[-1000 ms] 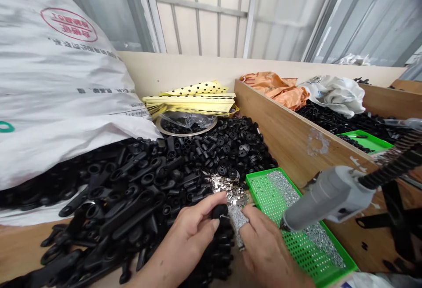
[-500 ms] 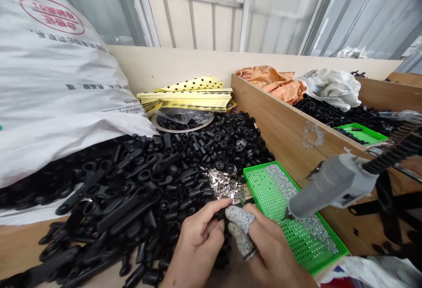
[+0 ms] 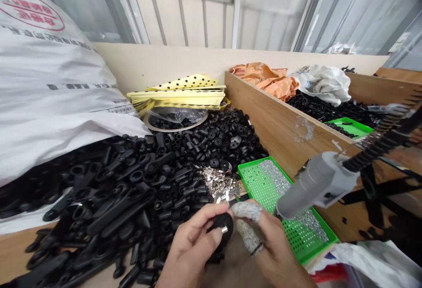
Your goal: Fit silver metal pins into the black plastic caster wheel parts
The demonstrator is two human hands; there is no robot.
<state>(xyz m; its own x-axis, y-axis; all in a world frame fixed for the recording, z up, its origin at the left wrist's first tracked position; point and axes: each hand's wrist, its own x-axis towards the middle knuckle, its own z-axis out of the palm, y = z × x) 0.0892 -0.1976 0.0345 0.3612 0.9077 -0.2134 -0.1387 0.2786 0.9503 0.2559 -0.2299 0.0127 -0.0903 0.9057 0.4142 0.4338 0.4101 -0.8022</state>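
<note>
My left hand (image 3: 194, 244) pinches a round black part (image 3: 225, 228) between thumb and fingers, and a small shiny metal piece shows on its face. Beside it, my right hand (image 3: 270, 239) wears grey fabric covers on two fingers. Its covered fingertips are curled at the right edge of the black part; whether they grip anything is hidden. Just beyond both hands lies a pile of small silver metal clips (image 3: 219, 182). To the right is a green perforated tray (image 3: 263, 191) with many small screws. A grey cylindrical tool (image 3: 306, 189) hangs over that tray.
Black plastic parts (image 3: 132, 191) cover the left and middle of the table. A large white sack (image 3: 59, 90) stands at the left. Yellow dotted sheets (image 3: 178, 96) lie over a metal bowl (image 3: 174, 127). A wooden divider (image 3: 270, 121) runs along the right, with orange bags (image 3: 263, 79) behind it.
The round black part now shows in my left hand. My right hand's covered fingers have shifted and spread slightly from my left hand. The whole view has moved a little.
</note>
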